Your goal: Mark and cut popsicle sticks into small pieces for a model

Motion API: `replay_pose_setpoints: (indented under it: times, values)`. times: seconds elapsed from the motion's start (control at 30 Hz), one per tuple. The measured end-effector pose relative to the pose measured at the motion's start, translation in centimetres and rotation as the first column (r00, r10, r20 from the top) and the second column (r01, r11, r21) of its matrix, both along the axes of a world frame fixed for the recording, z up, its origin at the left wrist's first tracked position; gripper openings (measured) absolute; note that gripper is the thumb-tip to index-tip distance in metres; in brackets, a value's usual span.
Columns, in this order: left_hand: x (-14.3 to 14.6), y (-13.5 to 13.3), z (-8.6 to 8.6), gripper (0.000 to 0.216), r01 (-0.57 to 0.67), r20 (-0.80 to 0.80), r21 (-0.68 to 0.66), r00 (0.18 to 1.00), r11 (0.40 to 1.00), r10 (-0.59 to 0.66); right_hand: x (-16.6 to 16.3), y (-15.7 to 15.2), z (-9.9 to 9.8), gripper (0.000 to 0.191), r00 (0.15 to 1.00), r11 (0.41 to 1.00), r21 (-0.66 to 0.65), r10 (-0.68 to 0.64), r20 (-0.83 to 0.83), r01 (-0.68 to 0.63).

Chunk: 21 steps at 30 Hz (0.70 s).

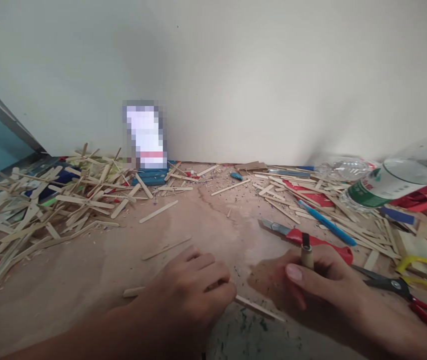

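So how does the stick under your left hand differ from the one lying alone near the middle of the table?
The stick under the left hand is pinned, mostly covered, and looks thinner; the lone stick lies free and fully visible. The pinned one slopes down to the right, the lone one up to the right. Both are pale flat wood.

Bare table (pixel 206 220) runs open from the hands toward the wall; only stray sticks (pixel 158 211) lie across it. Left side is blocked by a stick pile (pixel 48 205). Right side is crowded: knife (pixel 303 237), pen (pixel 326 222), bottle (pixel 389 182) and scissors (pixel 404 290) just beside the right hand (pixel 318 280).
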<state>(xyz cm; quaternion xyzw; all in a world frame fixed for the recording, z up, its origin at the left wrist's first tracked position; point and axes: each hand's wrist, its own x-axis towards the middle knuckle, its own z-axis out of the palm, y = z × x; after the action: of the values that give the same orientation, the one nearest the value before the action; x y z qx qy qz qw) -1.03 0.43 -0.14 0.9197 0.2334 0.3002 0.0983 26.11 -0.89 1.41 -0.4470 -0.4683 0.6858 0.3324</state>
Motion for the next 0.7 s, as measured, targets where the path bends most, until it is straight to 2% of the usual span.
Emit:
replay_pose_setpoints:
  times: [0.1, 0.3, 0.37, 0.43, 0.5, 0.7]
  values:
    - [-0.1, 0.0, 0.0, 0.012, 0.010, -0.004, -0.006, 1.000, 1.000, -0.010, 0.1, 0.1, 0.1, 0.055, 0.999, 0.998, 0.063, 0.024, 0.038, -0.026]
    - [0.1, 0.1, 0.0, 0.016, 0.014, 0.019, -0.028, 1.000, 0.999, -0.013, -0.3, 0.5, 0.7, 0.053, 0.998, 0.998, 0.026, 0.057, 0.032, -0.058]
    - [0.2, -0.1, 0.4, 0.026, 0.023, 0.035, -0.038, 0.999, 0.999, -0.022, -0.4, 0.6, 0.9, 0.054, 0.997, 0.997, 0.042, 0.066, 0.047, -0.068]
    - [0.2, -0.4, 0.9, 0.045, 0.038, 0.059, -0.034, 0.998, 0.999, -0.036, -0.5, 0.7, 1.2, 0.055, 0.991, 0.994, 0.066, 0.082, 0.105, -0.089]
    - [0.2, -0.6, 1.2, 0.052, 0.044, 0.060, -0.032, 0.997, 0.999, -0.042, -0.7, 0.7, 1.4, 0.057, 0.985, 0.990, 0.093, 0.093, 0.145, -0.107]
    - [0.7, -0.6, 0.6, 0.027, 0.030, 0.233, -0.051, 0.972, 0.998, -0.017, -0.9, 0.9, 1.7, 0.061, 0.973, 0.982, 0.138, 0.099, 0.209, -0.129]
